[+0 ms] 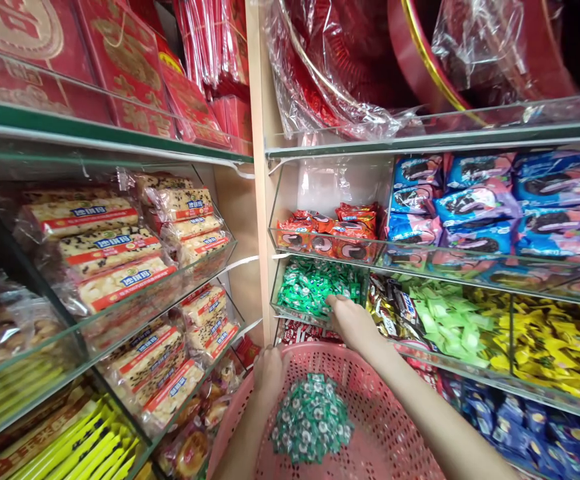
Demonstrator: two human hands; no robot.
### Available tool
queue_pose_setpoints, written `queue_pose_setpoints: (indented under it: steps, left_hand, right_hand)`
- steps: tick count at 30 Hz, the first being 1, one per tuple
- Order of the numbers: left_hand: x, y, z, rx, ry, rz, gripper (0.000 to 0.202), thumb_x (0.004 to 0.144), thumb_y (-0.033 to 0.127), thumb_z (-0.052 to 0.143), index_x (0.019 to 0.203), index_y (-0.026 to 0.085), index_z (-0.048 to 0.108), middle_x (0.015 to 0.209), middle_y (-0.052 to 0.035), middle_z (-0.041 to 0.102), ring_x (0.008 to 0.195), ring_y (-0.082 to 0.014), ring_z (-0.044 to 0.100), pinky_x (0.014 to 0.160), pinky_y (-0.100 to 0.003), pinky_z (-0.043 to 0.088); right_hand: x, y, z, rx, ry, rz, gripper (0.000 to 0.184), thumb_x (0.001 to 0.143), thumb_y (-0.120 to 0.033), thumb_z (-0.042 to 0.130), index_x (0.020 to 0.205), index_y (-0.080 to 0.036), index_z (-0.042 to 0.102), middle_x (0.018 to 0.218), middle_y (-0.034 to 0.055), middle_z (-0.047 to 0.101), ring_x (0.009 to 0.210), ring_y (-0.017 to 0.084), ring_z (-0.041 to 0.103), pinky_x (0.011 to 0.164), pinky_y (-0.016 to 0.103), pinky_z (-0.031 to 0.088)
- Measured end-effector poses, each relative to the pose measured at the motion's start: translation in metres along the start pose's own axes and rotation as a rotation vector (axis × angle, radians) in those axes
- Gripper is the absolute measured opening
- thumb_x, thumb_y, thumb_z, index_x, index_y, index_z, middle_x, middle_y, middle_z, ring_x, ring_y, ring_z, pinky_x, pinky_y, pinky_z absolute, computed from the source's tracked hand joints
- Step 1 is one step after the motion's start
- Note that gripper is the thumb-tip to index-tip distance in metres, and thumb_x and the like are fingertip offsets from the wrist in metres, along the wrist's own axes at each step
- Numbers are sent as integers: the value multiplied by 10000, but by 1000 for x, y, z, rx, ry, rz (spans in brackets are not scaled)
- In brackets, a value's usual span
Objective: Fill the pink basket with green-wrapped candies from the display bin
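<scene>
A pink perforated plastic basket (380,427) is in front of me, with a heap of green-wrapped candies (313,420) in it. My left hand (269,372) is closed over the basket's far left rim. Beyond the rim, my right hand (347,321) reaches to the front of a clear bin holding more green-wrapped candies (305,287). Its fingers are curled together at the right part of that bin. Their tips are mostly hidden, so whatever they hold does not show.
Stacked snack bars (125,243) fill the left shelves. Red-wrapped snacks (325,233) and blue cookie packs (480,200) lie above the candy bins. To the right are light green candies (450,320) and yellow candies (560,340). Glass shelf edges (470,267) and a wooden post (259,200) border the reach.
</scene>
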State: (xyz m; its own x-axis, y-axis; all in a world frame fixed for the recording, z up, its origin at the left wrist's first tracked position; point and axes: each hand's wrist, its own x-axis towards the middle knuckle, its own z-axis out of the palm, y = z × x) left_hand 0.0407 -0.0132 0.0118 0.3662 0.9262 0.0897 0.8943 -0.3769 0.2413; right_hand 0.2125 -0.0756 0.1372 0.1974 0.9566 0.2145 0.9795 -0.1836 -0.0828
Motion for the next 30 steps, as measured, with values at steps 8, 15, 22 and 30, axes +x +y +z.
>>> queue_pose_setpoints:
  steps: [8, 15, 22, 30]
  left_hand:
    - [0, -2, 1, -22, -18, -19, 415, 903, 422, 339, 1115, 210, 625, 1023, -111, 674, 982, -217, 610, 788, -272, 423]
    - [2, -4, 6, -24, -6, -8, 405, 905, 419, 339, 1112, 219, 624, 1027, -103, 672, 984, -217, 608, 795, -274, 422]
    - [2, -3, 3, -8, -21, -6, 400, 905, 430, 345, 1108, 226, 623, 1027, -96, 675, 977, -221, 614, 764, -274, 425]
    - [2, -3, 6, 15, -18, -11, 416, 913, 435, 324, 1101, 217, 623, 1011, -96, 685, 945, -213, 631, 757, -275, 425]
  right_hand:
    - [26, 8, -3, -49, -224, 56, 272, 788, -91, 507, 1031, -163, 607, 1034, 153, 626, 966, 239, 614, 693, 267, 403]
    - [29, 10, -4, -43, -248, 54, 335, 767, -91, 515, 1080, -155, 613, 1082, 157, 620, 1024, 247, 584, 735, 281, 410]
    - [22, 9, -4, -44, -190, 24, 242, 816, -79, 461, 976, -165, 621, 1039, 130, 617, 993, 228, 585, 712, 267, 397]
    - [-30, -21, -1, 310, 75, -241, 155, 920, -225, 381, 967, -186, 523, 917, 63, 596, 794, 159, 574, 659, 239, 369]
